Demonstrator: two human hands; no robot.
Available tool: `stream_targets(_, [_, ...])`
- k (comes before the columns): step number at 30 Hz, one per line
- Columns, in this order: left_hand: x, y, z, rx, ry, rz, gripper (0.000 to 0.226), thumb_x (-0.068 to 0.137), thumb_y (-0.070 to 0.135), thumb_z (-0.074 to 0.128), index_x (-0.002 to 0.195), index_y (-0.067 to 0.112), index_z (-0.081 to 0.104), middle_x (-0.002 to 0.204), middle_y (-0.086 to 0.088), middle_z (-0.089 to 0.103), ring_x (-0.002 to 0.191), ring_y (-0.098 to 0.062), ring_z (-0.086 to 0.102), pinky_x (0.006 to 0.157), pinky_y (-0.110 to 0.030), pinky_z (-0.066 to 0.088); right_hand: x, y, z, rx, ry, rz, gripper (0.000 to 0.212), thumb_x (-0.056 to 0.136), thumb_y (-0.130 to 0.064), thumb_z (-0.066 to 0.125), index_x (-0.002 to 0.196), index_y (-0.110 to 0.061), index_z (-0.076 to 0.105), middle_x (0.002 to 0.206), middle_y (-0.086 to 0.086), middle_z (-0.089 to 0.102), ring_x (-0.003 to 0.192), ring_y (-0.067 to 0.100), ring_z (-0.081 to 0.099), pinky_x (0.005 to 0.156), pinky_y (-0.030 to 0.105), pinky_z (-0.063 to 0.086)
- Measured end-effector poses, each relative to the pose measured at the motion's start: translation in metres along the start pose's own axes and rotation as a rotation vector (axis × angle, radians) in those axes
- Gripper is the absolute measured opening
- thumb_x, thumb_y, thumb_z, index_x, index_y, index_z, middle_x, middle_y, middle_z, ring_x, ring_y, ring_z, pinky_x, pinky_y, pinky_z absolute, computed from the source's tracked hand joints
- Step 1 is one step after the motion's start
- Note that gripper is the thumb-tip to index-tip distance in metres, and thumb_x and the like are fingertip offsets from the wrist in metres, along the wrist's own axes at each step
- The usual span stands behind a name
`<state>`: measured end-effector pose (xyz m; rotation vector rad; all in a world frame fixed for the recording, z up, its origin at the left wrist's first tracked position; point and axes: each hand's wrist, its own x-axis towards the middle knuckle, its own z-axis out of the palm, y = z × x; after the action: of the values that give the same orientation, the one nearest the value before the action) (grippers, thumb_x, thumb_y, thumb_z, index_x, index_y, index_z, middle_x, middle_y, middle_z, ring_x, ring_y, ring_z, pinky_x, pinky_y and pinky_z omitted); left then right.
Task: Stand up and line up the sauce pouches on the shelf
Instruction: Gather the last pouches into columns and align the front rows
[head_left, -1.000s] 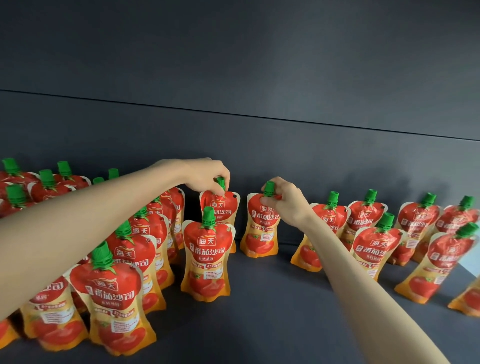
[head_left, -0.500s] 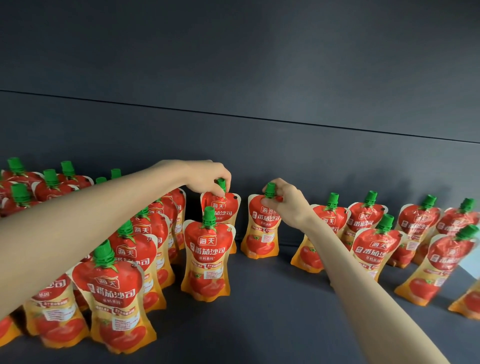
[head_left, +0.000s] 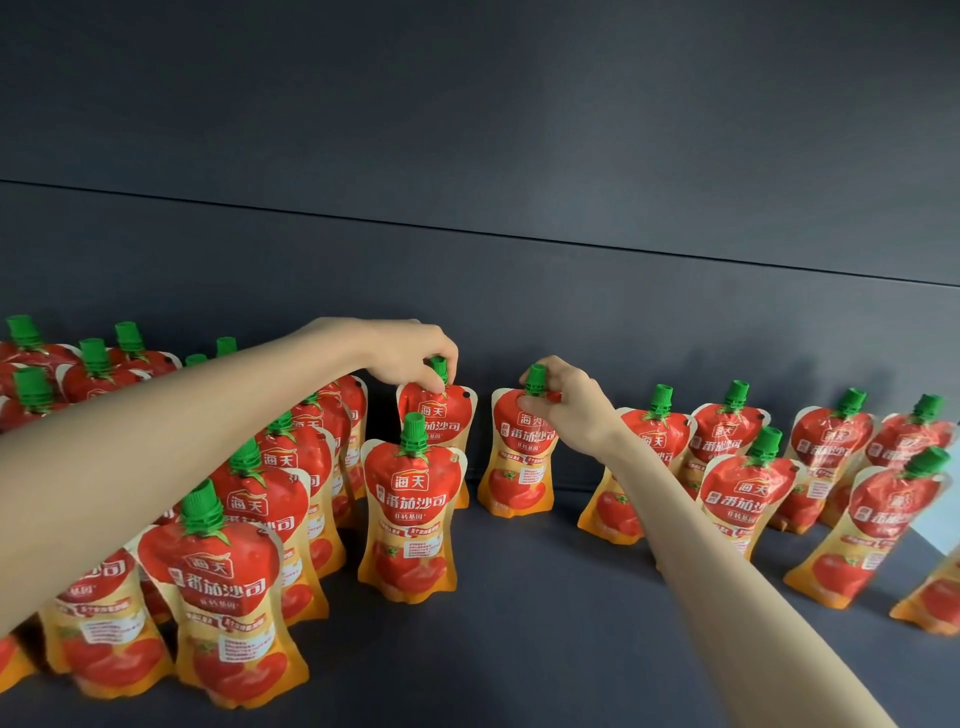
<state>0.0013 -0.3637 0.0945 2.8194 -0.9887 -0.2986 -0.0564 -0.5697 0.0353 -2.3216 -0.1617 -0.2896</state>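
Many red and orange tomato sauce pouches with green caps stand on a dark grey shelf (head_left: 545, 623). My left hand (head_left: 410, 353) pinches the green cap of a back-row pouch (head_left: 441, 415) that stands by the rear wall. My right hand (head_left: 571, 405) grips the neck of the neighbouring back-row pouch (head_left: 519, 462), just to its right, also upright. A single pouch (head_left: 410, 519) stands in front of the left-hand one.
Several pouches (head_left: 249, 525) stand in rows at the left, reaching toward the front. More pouches (head_left: 748, 504) stand in two loose rows at the right. The dark rear wall (head_left: 519, 312) rises right behind the back row.
Both hands stay on the same two pouch tops. The whole view has shifted down very slightly; no pouch has visibly moved.
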Motion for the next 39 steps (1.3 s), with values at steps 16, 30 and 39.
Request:
stream_targets(16, [0.001,0.0,0.001,0.001,0.021,-0.006,0.018,0.092,0.023,0.056,0.109,0.017,0.06,0.09,0.01,0.053,0.079,-0.01,0.057,0.063,-0.02,0.045,0.001,0.001,-0.003,0.011,-0.031,0.007,0.029,0.09,-0.011,0.059,0.117,-0.007,0.051,0.113,0.008,0.06,0.103,0.02,0.056,0.08,0.026,0.046])
stream_targets(30, [-0.007,-0.004,0.003,-0.075,0.095,-0.03,0.036,0.089,0.031,0.06,0.122,0.021,0.05,0.12,-0.002,0.057,0.098,-0.015,0.058,0.082,-0.028,0.05,-0.006,0.0,-0.001,-0.03,0.045,0.012,0.044,0.088,-0.016,0.062,0.129,-0.007,0.046,0.125,0.011,0.059,0.114,0.026,0.056,0.087,0.028,0.047])
stream_targets(39, [-0.044,0.017,0.006,-0.173,0.467,-0.013,0.028,0.089,0.035,0.057,0.113,0.022,0.058,0.119,0.004,0.052,0.115,-0.012,0.047,0.097,-0.033,0.041,-0.029,-0.002,-0.016,-0.047,0.152,-0.08,0.046,0.09,-0.017,0.061,0.133,-0.011,0.046,0.132,0.005,0.055,0.124,0.019,0.049,0.093,0.023,0.039])
